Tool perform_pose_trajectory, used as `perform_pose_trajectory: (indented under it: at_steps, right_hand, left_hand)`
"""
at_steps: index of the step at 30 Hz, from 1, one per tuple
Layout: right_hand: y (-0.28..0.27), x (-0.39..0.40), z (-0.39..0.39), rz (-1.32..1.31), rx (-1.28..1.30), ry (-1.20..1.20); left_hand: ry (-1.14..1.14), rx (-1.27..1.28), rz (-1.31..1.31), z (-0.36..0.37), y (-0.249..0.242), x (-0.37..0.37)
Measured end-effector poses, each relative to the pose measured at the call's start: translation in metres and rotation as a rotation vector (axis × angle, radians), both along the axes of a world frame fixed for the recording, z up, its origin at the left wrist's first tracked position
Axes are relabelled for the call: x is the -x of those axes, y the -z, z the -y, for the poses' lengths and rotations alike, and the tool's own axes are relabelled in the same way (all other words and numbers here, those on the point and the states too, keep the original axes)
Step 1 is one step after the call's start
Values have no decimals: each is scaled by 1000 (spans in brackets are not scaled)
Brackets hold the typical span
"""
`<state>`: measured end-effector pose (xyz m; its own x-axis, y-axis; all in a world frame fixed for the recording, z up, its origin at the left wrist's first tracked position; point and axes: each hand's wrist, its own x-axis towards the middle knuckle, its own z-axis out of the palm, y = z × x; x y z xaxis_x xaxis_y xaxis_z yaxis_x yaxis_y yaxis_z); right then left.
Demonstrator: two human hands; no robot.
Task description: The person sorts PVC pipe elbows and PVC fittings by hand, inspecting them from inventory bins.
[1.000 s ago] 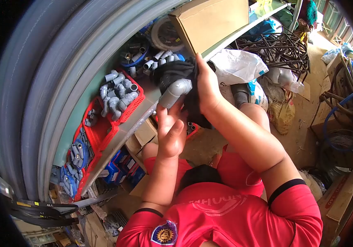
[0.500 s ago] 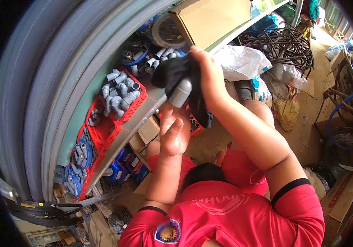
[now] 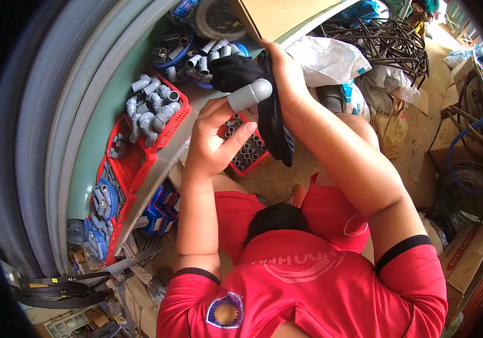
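In the middle of the head view a grey plastic pipe elbow [image 3: 251,94] is held up, its rounded end toward my right hand. The fingers of my left hand [image 3: 210,138] are at its lower-left end, partly hidden by it, while the thumb stands away from them. My right hand [image 3: 287,76] is closed around a black cloth [image 3: 277,127], which drapes beside the elbow and hangs down. Part of the cloth bunches up to the left, above the elbow. The right fingertips are mostly hidden behind the cloth.
Red baskets [image 3: 165,128] of grey fittings line the shelf [image 3: 83,169] on the left. Below my hands sits another red basket [image 3: 258,162] with small pipe pieces. A cardboard box [image 3: 292,19] stands ahead, and rebar pieces [image 3: 365,48] lie at upper right.
The elbow has turned from steeply slanted to nearly level and risen a little. My left hand has moved left and up with its end; my right hand has shifted slightly up.
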<state>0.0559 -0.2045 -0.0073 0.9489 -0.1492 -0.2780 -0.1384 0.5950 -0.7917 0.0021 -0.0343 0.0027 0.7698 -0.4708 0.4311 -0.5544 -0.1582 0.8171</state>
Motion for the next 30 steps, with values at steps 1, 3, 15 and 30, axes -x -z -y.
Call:
perform_pose_trajectory:
  at_steps: [1,3,15,30]
  right_hand:
    - [4,-5,0,29,28,65]
    - [8,-11,2,68,30,190]
    - [-8,-47,44,-45,-42,464]
    - [-43,-40,105,103,-388,275]
  left_hand:
    - [-8,-44,62,-1,5,-2]
    - [25,214,-190,0,30,3]
    - [-335,343,-477,-5,187,-16]
    - [-752,-807,-776,-211,445,-139]
